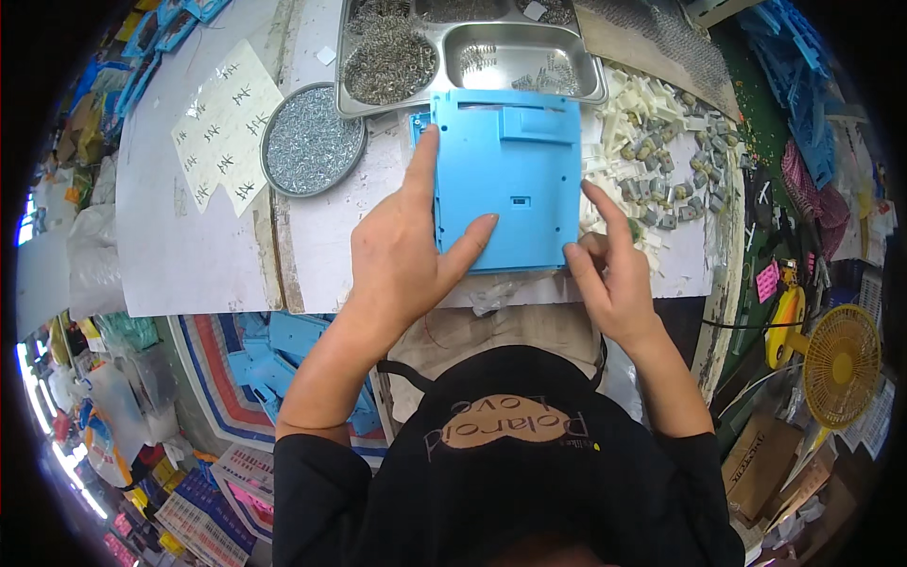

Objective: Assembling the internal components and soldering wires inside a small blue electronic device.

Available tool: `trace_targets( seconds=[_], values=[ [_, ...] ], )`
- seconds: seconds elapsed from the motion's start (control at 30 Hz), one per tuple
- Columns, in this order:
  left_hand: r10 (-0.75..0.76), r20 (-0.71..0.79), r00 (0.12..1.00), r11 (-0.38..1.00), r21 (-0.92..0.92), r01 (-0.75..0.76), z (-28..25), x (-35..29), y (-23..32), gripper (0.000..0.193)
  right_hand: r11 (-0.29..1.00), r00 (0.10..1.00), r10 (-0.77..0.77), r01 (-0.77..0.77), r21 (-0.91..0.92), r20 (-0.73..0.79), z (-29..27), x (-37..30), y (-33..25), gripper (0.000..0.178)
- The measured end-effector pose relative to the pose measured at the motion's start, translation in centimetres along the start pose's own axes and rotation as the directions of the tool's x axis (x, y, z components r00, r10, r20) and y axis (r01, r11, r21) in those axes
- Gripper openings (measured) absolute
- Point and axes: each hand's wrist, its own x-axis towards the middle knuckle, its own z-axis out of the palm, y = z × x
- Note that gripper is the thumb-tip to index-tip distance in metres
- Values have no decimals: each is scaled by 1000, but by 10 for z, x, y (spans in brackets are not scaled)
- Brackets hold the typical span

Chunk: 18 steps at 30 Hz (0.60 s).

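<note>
A flat, roughly square blue plastic casing is in front of me at the table's near edge. It has small holes along its sides, a little slot low in the middle and a raised rectangular block near the top. My left hand grips its left side, index finger along the edge and thumb on the face. At the lower right edge my right hand holds it with the thumb, the index finger reaching up alongside; the other fingers are curled and partly hidden. Part of another blue piece shows behind the casing's upper left corner.
A round dish of small screws stands left, beside a marked paper sheet. Behind are a steel tray of metal springs and loose white and grey parts. A striped bag holds blue pieces below; a yellow fan stands right.
</note>
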Motion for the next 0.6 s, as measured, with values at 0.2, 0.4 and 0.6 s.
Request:
trace_targets(
  seconds=[0.2,0.4,0.6],
  values=[
    [-37,18,999,998,-44,38,1,-1,-9,81,998,984,47,-38,-57,173,-6,23,1,56],
    [-158,26,987,967,-200,160,1,-11,-10,77,999,955,49,-51,-2,294,-16,36,0,57],
    [-153,8,988,959,-240,150,5,-16,-14,77,1000,938,-12,13,-2,346,-19,36,6,66]
  ],
)
